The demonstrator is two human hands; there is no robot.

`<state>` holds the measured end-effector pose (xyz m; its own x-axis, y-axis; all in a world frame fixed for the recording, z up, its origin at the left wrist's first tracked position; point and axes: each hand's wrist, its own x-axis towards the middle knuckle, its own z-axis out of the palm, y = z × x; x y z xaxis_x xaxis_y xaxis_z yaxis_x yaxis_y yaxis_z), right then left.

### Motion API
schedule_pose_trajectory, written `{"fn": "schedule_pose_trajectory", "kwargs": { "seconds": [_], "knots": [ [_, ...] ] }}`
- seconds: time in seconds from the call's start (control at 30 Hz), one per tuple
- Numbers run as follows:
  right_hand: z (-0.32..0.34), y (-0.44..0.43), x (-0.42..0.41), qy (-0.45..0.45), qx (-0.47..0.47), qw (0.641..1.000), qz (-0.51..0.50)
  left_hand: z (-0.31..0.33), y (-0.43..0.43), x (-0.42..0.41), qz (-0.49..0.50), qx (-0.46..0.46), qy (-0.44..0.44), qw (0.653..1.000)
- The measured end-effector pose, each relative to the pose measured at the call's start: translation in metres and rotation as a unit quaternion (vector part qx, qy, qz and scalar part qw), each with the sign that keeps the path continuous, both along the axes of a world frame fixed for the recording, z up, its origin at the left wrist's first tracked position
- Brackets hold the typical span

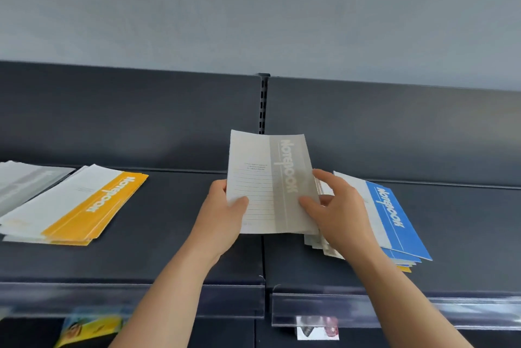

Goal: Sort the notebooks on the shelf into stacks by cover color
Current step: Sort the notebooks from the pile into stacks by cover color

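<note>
Forearms rise from the bottom edge; the left hand [222,212] and right hand [341,206] each grip one side of the grey notebook [262,173], held at centre frame over the shelf [174,235]. It likely belongs on the grey stack [25,181] at far left, past the yellow stack [93,204], squared to its edges. A mixed pile [394,215] lies right.

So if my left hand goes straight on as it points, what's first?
Likely the shelf's dark back panel, carrying the grey notebook along; nothing else shows between, though depth is unclear.
</note>
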<state>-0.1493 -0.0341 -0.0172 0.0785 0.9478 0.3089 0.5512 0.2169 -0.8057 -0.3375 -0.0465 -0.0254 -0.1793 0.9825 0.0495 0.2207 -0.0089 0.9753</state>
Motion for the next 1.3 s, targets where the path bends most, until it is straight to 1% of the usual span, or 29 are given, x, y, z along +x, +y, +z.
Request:
{"fn": "schedule_pose_trajectory", "kwargs": {
  "seconds": [0.07, 0.2, 0.43, 0.53, 0.8, 1.0, 1.17, 1.3],
  "knots": [
    [0.003, 0.001, -0.021, 0.002, -0.002, 1.0, 0.018, 0.002, -0.004, -0.019, 0.017, 0.008, -0.005, 1.0],
    [-0.001, 0.006, -0.069, 0.037, -0.015, 0.997, 0.066, 0.008, -0.012, -0.065, 0.042, 0.017, -0.01, 0.999],
    [-0.003, 0.006, -0.178, 0.051, -0.025, 0.991, 0.119, 0.02, -0.034, -0.172, 0.075, 0.023, -0.021, 0.997],
    [-0.005, 0.002, -0.229, 0.065, -0.038, 0.989, 0.124, 0.021, -0.043, -0.222, 0.084, 0.019, 0.004, 0.996],
    [-0.013, -0.01, -0.341, 0.06, -0.04, 0.988, 0.136, 0.015, -0.059, -0.331, 0.131, 0.008, 0.106, 0.986],
    [-0.017, -0.005, -0.399, 0.04, -0.052, 0.988, 0.138, 0.005, -0.058, -0.388, 0.155, -0.002, 0.162, 0.975],
    [-0.019, 0.005, -0.438, 0.033, -0.06, 0.982, 0.174, 0.001, -0.048, -0.423, 0.185, -0.002, 0.187, 0.965],
    [-0.021, 0.019, -0.464, 0.007, -0.05, 0.981, 0.189, 0.001, -0.036, -0.447, 0.206, 0.004, 0.234, 0.95]
  ]
}}
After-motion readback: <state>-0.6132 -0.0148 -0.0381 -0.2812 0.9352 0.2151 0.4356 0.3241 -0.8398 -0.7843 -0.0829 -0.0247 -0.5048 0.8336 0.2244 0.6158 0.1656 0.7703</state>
